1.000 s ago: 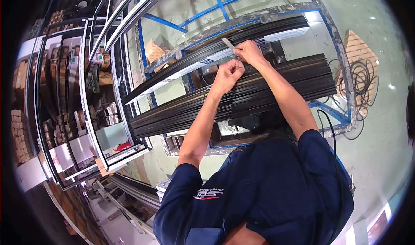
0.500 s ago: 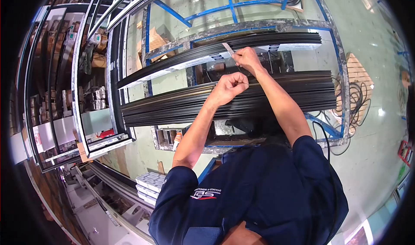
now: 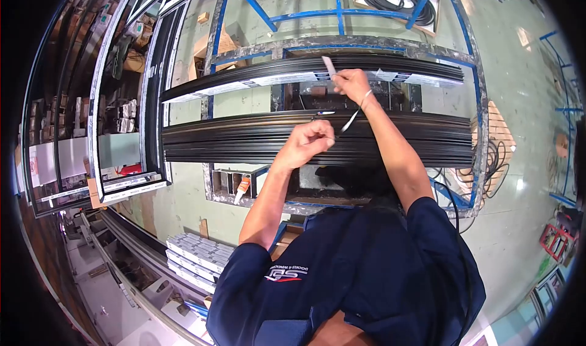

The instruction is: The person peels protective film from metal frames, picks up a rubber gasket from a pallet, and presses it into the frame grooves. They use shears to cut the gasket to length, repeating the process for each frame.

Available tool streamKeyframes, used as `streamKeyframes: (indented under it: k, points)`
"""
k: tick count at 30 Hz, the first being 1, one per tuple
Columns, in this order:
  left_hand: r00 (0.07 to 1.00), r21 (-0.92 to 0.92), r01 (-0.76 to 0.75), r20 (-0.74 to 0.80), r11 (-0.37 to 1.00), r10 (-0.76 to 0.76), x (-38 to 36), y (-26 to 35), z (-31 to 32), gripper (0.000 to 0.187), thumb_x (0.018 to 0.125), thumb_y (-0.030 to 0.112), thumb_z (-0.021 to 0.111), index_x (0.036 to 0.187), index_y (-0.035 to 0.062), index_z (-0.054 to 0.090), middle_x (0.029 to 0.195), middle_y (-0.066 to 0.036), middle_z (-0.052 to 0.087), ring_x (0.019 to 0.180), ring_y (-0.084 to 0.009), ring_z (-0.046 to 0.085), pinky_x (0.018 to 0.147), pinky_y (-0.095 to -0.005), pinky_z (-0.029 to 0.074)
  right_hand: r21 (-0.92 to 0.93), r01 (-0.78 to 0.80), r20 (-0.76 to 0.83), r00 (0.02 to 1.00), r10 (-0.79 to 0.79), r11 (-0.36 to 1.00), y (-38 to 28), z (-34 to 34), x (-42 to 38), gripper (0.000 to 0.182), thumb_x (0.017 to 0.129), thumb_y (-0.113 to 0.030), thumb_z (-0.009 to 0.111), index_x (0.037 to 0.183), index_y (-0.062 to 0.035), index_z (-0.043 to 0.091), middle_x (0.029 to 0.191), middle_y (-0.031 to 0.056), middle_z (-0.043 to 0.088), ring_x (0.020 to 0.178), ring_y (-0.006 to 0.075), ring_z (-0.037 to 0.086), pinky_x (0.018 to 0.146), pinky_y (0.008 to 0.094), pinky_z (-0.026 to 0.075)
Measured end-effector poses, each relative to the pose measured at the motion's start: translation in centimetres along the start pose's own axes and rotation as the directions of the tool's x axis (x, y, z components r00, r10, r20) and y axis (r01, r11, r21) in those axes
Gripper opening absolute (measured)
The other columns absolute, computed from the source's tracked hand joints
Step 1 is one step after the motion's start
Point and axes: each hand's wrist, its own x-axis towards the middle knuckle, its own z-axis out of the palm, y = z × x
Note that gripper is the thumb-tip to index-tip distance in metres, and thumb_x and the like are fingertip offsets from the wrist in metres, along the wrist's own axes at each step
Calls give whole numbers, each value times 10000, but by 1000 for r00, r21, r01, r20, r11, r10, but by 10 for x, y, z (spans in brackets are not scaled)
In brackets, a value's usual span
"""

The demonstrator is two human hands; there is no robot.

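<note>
Tape strip (image 3: 328, 65), pale and short, is pinched by the closed right hand (image 3: 353, 83) above the far bundle of black profiles (image 3: 293, 71). A thin white strip (image 3: 351, 120) is stretched between the right hand and the left hand (image 3: 307, 143), closed as a fist on it over the near bundle of black profiles (image 3: 244, 141).

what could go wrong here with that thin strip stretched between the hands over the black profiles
The thin strip runs taut from the closed left hand to the right hand; it may snap or slip free. The black profiles lie loosely stacked on the blue-framed stand, so a tug might shift them. The cable by the person's right side looks like a snag risk.
</note>
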Motion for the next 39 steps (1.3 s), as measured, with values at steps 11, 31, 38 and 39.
streamKeyframes:
  k: [11, 31, 38, 39]
  points:
    - [885, 577, 10, -385, 817, 261, -54, -38, -48, 31, 797, -2, 639, 824, -1, 624, 1013, -87, 631, 873, -183, 595, 763, -300, 470, 170, -111, -75, 989, 125, 979, -46, -81, -122, 219, 957, -180, 645, 998, 24, 715, 904, 79, 728, 752, 132, 695, 658, 246, 525]
    - [792, 276, -39, -577, 960, 198, -58, -64, -22, 83, 825, -59, 665, 839, 21, 646, 814, -16, 678, 689, -60, 582, 634, -216, 482, -271, -145, 513, 815, 270, 952, 42, -77, -297, 147, 858, -105, 704, 962, -2, 719, 765, 42, 663, 719, 118, 626, 670, 278, 505]
    - [794, 248, -84, -569, 965, 215, -106, -11, 27, 204, 837, -60, 628, 1030, 4, 641, 826, -18, 669, 773, -82, 628, 707, -243, 519, -469, 343, 706, 699, 113, 814, 70, -12, -293, 267, 788, -182, 719, 1017, -47, 725, 975, 168, 714, 946, 344, 684, 820, 434, 529]
    - [812, 254, -102, -537, 962, 227, -110, -17, 29, 129, 836, -52, 632, 952, -9, 671, 818, -16, 674, 760, -74, 626, 681, -235, 512, -480, 381, 680, 731, 61, 790, 59, -7, -297, 295, 798, -193, 714, 1045, -32, 719, 1030, 172, 709, 959, 359, 679, 842, 432, 528]
